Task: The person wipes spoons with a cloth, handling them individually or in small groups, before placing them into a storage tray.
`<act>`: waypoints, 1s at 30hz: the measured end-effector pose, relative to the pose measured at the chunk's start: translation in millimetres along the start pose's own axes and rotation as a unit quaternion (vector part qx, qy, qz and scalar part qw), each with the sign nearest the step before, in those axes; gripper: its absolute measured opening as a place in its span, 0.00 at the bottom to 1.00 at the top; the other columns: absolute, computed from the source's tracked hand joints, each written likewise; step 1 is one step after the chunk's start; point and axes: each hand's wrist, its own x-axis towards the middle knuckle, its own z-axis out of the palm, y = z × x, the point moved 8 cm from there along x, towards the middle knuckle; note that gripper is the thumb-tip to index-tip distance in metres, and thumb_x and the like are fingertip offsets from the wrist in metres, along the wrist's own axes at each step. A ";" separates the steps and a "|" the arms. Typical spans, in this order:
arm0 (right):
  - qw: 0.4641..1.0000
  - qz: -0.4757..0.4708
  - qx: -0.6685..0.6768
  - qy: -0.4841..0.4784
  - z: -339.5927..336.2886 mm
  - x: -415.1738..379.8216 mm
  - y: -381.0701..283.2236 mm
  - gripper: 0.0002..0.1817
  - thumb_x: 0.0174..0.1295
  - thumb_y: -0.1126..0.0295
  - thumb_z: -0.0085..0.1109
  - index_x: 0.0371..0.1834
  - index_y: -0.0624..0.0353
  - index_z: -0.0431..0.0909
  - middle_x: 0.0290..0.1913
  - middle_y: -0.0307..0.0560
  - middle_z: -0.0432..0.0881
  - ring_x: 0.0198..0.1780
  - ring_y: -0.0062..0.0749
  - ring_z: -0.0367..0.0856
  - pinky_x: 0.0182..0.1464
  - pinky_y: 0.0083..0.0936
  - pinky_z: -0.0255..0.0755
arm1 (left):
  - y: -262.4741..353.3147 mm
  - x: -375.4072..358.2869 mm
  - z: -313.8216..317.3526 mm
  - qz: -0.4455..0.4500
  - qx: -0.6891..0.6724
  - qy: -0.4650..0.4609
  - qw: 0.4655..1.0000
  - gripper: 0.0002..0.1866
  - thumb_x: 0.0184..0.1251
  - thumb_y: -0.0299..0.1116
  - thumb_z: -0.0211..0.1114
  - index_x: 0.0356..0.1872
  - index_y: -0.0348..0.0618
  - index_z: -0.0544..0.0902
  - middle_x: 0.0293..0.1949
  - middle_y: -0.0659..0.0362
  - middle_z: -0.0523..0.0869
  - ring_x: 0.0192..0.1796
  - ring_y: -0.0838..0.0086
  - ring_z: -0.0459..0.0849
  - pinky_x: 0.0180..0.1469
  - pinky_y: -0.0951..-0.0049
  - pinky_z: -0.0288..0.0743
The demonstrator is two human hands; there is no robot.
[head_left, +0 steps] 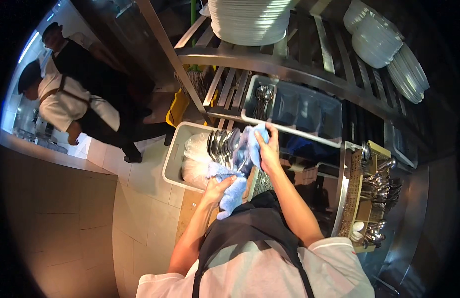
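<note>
A bundle of shiny spoons (223, 144) stands fanned out between my hands, bowls pointing away from me. My left hand (217, 191) is closed round the lower end of the bundle through a light blue cloth (233, 198). Another part of blue cloth (257, 146) is gripped in my right hand (270, 149), at the right side of the spoons. Whether the two parts are one cloth cannot be made out. Just beyond my hands is a grey bin (174, 161) with a clear plastic bag (195, 159) inside.
A divided cutlery tray (309, 107) with some cutlery sits on the metal rack (269, 62). Above are stacked white plates (250, 22) and bowls (371, 42). A cutlery basket (356, 198) stands at the right. Two people (66, 94) are at the upper left, near a yellow object (178, 108).
</note>
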 end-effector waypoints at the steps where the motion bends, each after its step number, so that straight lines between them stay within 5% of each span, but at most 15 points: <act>1: 0.999 0.030 0.027 -0.020 4.1 2.0 9.6 0.20 0.55 0.67 0.56 0.49 0.58 0.63 0.40 0.40 0.73 0.40 0.21 0.71 0.43 0.19 0.66 | -3.1 -0.8 0.2 0.008 -0.002 -0.004 1.000 0.07 0.54 0.29 0.59 0.33 0.38 0.78 0.26 0.64 0.78 0.27 0.82 0.75 0.29 0.81 0.69; 4: 0.967 0.194 0.130 -0.105 20.1 -1.3 37.6 0.14 0.55 0.70 0.56 0.45 0.60 0.70 0.34 0.36 0.76 0.35 0.19 0.73 0.40 0.19 0.68 | -8.8 2.0 0.7 -0.012 -0.028 -0.009 1.000 0.07 0.54 0.29 0.59 0.33 0.38 0.78 0.26 0.64 0.78 0.26 0.83 0.74 0.28 0.82 0.68; 7: 0.986 0.076 0.093 -0.116 19.1 11.3 25.9 0.14 0.57 0.71 0.51 0.47 0.59 0.67 0.36 0.41 0.77 0.34 0.23 0.76 0.36 0.19 0.72 | -12.2 5.8 -2.3 0.007 -0.049 -0.001 0.999 0.07 0.54 0.29 0.60 0.32 0.38 0.78 0.26 0.65 0.78 0.26 0.84 0.73 0.28 0.82 0.67; 10: 0.999 -0.025 0.017 -0.023 6.3 24.9 9.0 0.14 0.61 0.65 0.46 0.47 0.58 0.67 0.36 0.39 0.76 0.33 0.20 0.74 0.35 0.18 0.71 | -8.6 1.4 -3.9 0.023 -0.047 0.011 0.999 0.06 0.54 0.30 0.60 0.32 0.39 0.78 0.26 0.64 0.78 0.27 0.82 0.75 0.29 0.81 0.69; 17: 0.999 -0.031 -0.006 0.018 -1.1 23.5 -13.7 0.18 0.62 0.57 0.42 0.45 0.60 0.68 0.33 0.38 0.74 0.31 0.18 0.72 0.34 0.17 0.70 | -3.6 -2.4 1.3 0.033 -0.106 0.045 0.993 0.07 0.56 0.30 0.59 0.35 0.39 0.76 0.28 0.63 0.78 0.28 0.82 0.75 0.30 0.80 0.70; 20: 0.998 -0.044 -0.011 -0.051 -1.8 19.4 -10.5 0.13 0.62 0.67 0.46 0.47 0.61 0.65 0.37 0.39 0.74 0.37 0.19 0.73 0.39 0.16 0.69 | -4.0 -1.4 -6.9 0.043 -0.061 0.086 0.994 0.06 0.57 0.30 0.59 0.33 0.39 0.77 0.26 0.64 0.77 0.27 0.83 0.74 0.29 0.81 0.69; 21: 0.988 0.040 0.097 -0.112 0.2 18.0 0.6 0.17 0.57 0.78 0.47 0.51 0.59 0.63 0.41 0.40 0.73 0.42 0.22 0.72 0.43 0.17 0.69 | -2.1 -1.6 -7.4 0.048 -0.048 0.092 0.993 0.06 0.57 0.31 0.58 0.32 0.39 0.77 0.26 0.65 0.77 0.27 0.83 0.74 0.28 0.81 0.68; 26: 0.976 0.052 0.118 -0.178 -2.9 17.9 -25.0 0.30 0.49 0.89 0.44 0.56 0.51 0.60 0.48 0.44 0.69 0.45 0.25 0.71 0.45 0.19 0.69 | -6.2 -4.1 -2.2 0.031 -0.051 0.104 0.993 0.06 0.56 0.31 0.59 0.29 0.38 0.78 0.25 0.65 0.77 0.26 0.84 0.72 0.27 0.81 0.67; 28: 0.990 0.002 0.093 -0.103 -15.4 30.2 -24.6 0.28 0.52 0.86 0.47 0.57 0.50 0.59 0.51 0.44 0.66 0.49 0.28 0.68 0.48 0.20 0.67 | -17.5 -2.3 1.1 0.004 -0.036 0.119 0.992 0.06 0.55 0.29 0.57 0.32 0.38 0.75 0.26 0.63 0.76 0.25 0.80 0.74 0.29 0.78 0.70; 30: 0.990 0.033 0.124 -0.050 -26.9 38.4 -3.6 0.25 0.58 0.68 0.52 0.59 0.49 0.57 0.54 0.45 0.64 0.51 0.29 0.66 0.51 0.24 0.64 | -11.1 -2.4 10.4 0.033 -0.022 0.126 0.991 0.06 0.54 0.29 0.58 0.30 0.38 0.75 0.25 0.64 0.76 0.25 0.81 0.73 0.28 0.79 0.70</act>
